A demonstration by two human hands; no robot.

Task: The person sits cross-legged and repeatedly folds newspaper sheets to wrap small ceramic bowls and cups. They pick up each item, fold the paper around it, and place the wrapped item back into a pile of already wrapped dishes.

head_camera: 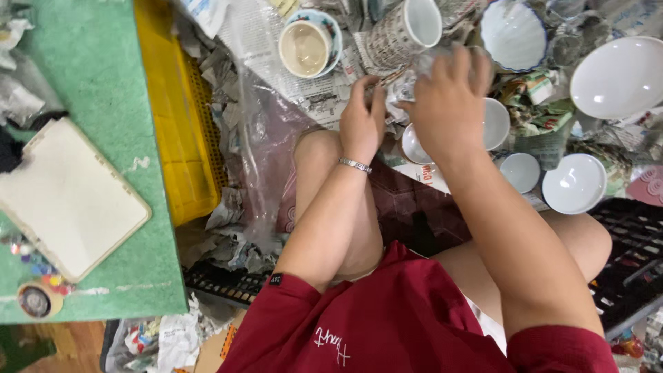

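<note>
1. Person, seated, red shirt, knees drawn up; near edge of view. Both forearms reach away toward a heap of crockery and crumpled newspaper.

2. Left hand (362, 117), metal bracelet at the wrist. Fingers curled narrow, pinching the edge of a crumpled clear wrapping (407, 83). What lies inside the wrapping cannot be made out.

3. Right hand (449, 103), back toward the camera. Fingers closed over the same wrapping from the far side; fingertips hidden, so the firmness of the grip cannot be told. Wrapping is held between both hands, above the knees and the small bowls.

4. Small white bowls (521, 171), just beneath and beside the right hand, resting loosely on paper. Risk: should the wrapping tear or slip, anything inside would likely drop onto these and chip them.

5. Larger white bowl (574, 183) and wide white bowl (618, 76), to the right, close together. Risk: a sweeping right elbow could knock them against each other.

6. Patterned mug (404, 31), lying on its side just beyond the hands. Risk: it looks free to roll if the paper under it is tugged.

7. Cream cup on a blue-rimmed saucer (307, 47), farther left. Stacked, unsteady on newspaper.

8. Yellow crate (176, 117) and green surface (90, 83) bearing a white tray (69, 197), far left, well apart from the hands.
</note>
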